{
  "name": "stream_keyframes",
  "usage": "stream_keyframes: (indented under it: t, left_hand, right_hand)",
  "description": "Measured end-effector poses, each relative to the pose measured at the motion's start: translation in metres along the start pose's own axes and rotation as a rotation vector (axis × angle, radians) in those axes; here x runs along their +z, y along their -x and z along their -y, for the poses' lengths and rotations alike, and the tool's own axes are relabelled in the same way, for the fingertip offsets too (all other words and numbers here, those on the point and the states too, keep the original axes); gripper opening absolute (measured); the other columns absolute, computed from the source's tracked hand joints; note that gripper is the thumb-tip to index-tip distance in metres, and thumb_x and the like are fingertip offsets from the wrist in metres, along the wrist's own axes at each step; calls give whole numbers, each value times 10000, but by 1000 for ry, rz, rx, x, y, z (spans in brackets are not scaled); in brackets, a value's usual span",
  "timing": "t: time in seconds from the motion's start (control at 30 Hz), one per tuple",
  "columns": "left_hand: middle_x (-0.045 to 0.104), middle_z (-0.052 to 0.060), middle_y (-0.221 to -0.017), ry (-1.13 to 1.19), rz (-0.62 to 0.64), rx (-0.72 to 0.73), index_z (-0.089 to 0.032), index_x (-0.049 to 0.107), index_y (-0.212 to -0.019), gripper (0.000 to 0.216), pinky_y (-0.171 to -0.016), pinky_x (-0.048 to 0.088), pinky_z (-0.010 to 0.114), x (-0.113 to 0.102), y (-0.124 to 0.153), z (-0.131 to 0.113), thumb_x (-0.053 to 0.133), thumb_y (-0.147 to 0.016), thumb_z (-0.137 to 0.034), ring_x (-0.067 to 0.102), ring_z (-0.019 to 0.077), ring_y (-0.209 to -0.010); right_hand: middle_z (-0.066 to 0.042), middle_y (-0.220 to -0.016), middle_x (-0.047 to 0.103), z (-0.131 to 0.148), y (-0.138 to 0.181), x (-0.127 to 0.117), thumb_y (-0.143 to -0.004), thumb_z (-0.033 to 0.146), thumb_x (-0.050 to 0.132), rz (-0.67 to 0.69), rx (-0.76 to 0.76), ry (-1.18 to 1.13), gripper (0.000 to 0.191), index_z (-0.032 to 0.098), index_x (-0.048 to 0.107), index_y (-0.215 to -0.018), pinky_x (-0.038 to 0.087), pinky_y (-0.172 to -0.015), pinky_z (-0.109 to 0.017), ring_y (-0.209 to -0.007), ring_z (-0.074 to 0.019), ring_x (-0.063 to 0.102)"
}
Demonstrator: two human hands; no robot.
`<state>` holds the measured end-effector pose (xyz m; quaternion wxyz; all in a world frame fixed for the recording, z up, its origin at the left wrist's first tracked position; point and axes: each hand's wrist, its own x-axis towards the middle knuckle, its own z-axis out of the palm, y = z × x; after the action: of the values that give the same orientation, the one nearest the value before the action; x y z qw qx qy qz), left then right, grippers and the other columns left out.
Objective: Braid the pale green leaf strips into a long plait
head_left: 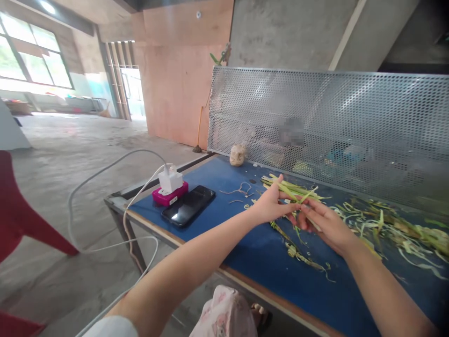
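Above the blue tabletop (pixel 224 224), my left hand (pixel 269 203) and my right hand (pixel 322 222) meet at the fingertips around a pale green plant stalk (pixel 289 193). My left thumb points up beside the stalk, and its fingers reach toward the right hand. The fingers of my right hand are pinched on the stalk's near end. Just behind the hands lies a pile of similar green stalks (pixel 298 183). Beneath them, thin dark peelings (pixel 294 250) trail toward the front edge. Many curled, pale strips (pixel 403 231) are heaped to the right.
A black phone (pixel 188 206) lies at the left beside a pink power strip (pixel 170 193) with a white charger (pixel 170 179). Its cable (pixel 72 210) loops off the edge. A pale lump (pixel 237 155) sits by the perforated metal screen (pixel 315 112). A red chair (pixel 21 210) stands left.
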<state>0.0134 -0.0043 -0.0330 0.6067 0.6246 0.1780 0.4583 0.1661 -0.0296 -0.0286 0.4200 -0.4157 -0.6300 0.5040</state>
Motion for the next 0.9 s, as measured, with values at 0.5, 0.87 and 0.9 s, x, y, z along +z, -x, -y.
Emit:
stream_keyframes:
  t: [0.5,0.87,0.9]
  left_hand:
    - [676,96,-857,-392,-197,149,-178,155,-1363,788,-595,468,253,-14,-1,-6,605,-726,-290,594,102,-500]
    - [623,-14,-583,-149,-255,107,-125,121,-1346,957,-463,429,208,-24,-4,-12,716,-603,-218,559,106,-418]
    - [612,-28,-559,-148,-257,107,-130,108,-1348,971,-453,420,200,-24,-5,-13,719,-598,-217,554,104,-413]
  right_hand:
    - [26,-520,504,-5,2,-1,-694,437,614,43,18,-78,400,194,531,-1001,311,-492,-274,-489,-126,431]
    - [68,-413,416,-10,-14,16,-670,472,627,-172,-145,12,311,191,535,-766,263,-421,-249,-383,-96,355]
    - [70,-409,414,-10,-14,15,-670,467,629,-172,-156,21,305,190,533,-756,262,-418,-246,-379,-94,352]
